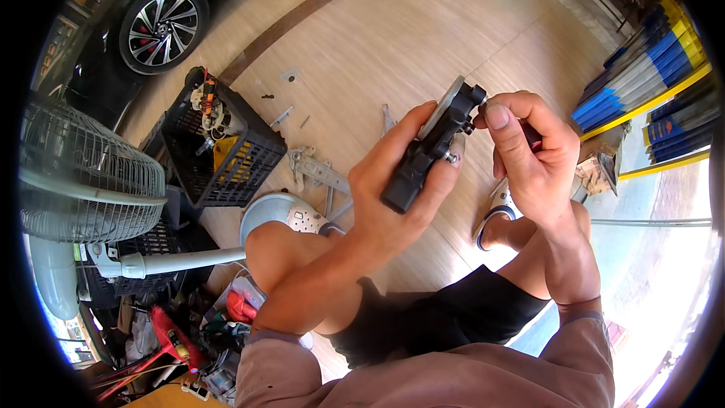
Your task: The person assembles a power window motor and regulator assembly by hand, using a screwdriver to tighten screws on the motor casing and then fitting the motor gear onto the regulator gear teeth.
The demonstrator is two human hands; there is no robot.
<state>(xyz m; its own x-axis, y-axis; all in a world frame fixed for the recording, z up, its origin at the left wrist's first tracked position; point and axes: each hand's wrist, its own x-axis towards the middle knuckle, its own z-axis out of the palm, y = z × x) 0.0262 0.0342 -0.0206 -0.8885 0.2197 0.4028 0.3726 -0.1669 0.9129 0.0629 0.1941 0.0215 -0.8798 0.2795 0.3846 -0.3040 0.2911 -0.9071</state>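
My left hand (377, 189) is wrapped round a black housing-like part (408, 175), held tilted above the floor. A flat grey metal plate (447, 106) runs along its far left side, and small knobs or screw ends stick out on its right. At the part's far end, my right hand (545, 155) has thumb and forefinger pinched together. What sits between those fingertips is too small to name. Something dark red (532, 137) shows partly behind the right thumb; most of it is hidden by the hand.
A black plastic crate (226, 174) of mechanical parts stands left, near a standing fan (94, 174). Metal brackets (321, 170) and small pieces lie on the tiled floor (377, 38). Tools clutter the lower left. A rack of blue and yellow packets (642, 68) is right; a car wheel (164, 26) is far left.
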